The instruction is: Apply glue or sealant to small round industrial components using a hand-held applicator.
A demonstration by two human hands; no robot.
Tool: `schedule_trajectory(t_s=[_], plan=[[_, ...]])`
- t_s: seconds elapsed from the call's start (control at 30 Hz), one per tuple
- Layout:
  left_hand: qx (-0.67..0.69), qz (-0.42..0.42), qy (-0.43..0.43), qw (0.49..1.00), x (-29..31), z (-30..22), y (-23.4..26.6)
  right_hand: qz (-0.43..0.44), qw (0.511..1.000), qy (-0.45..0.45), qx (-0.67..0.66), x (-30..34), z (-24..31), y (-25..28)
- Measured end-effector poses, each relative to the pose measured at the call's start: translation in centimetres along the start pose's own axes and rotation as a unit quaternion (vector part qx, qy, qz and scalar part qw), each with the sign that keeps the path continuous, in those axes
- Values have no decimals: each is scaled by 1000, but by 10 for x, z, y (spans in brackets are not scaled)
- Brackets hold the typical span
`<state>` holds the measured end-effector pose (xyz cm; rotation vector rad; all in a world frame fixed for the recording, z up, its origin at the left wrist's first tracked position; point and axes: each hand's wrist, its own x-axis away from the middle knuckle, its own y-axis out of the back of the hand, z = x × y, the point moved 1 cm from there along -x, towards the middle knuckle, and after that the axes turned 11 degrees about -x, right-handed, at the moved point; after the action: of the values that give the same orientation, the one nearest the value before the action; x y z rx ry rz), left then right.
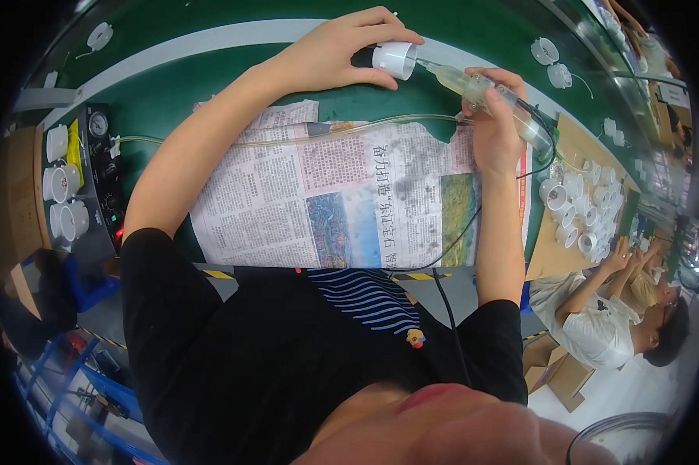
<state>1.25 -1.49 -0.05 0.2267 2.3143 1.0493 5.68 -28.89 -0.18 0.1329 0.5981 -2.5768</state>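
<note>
- Left hand [335, 56]: grasps a white cup-shaped part [393, 60], thumb below, fingers above; smooth, glossy, plastic-looking, round-rimmed, tipped sideways, mouth toward the right hand. Dark piece [362, 57] at its closed end; can't tell if joined.
- Cup-shaped part is up at the far side of the desk [171, 81], beyond the newspaper.
- Right hand [495, 124]: wrapped around a syringe [451, 77], translucent barrel, pale yellowish, tapering to a thin nozzle. Nozzle tip at the cup's mouth; contact with the wall unclear.
- Desk: flat green top, pale curved-looking band [202, 36] across the far side.
- Newspaper [264, 205]: thin printed sheets, ragged far edge, dark smudges, colour photos.
- Clear flexible tube [388, 120] runs over the paper, grey tapered sleeve [317, 129] on it; other end at a black box [100, 167], boxy, round dial gauge [97, 122], red light.
- More white cups [70, 221] by the box, ring-like, hollow.
- Right: brown cardboard sheet [547, 252], matte, clustered with small white cups [589, 213].
- Thin black cable [465, 226] loops near the right forearm.
- Co-worker in a pale shirt [589, 329], far right.
</note>
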Motion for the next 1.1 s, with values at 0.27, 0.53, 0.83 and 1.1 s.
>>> schedule_trajectory(t_s=[0.27,0.53,0.83,1.1], plan=[[45,-3,-18,999,0,8,-3,19,998,6,56,1,-2,-1],[0,-52,-76,996,3,8,-7,30,994,6,104,3,-4,-5],[-7,-38,-16,999,3,10,-16,35,993,20,115,5,-5,-4],[-102,-130,141,976,12,42,2,-11,996,6,92,2,2,-8]])
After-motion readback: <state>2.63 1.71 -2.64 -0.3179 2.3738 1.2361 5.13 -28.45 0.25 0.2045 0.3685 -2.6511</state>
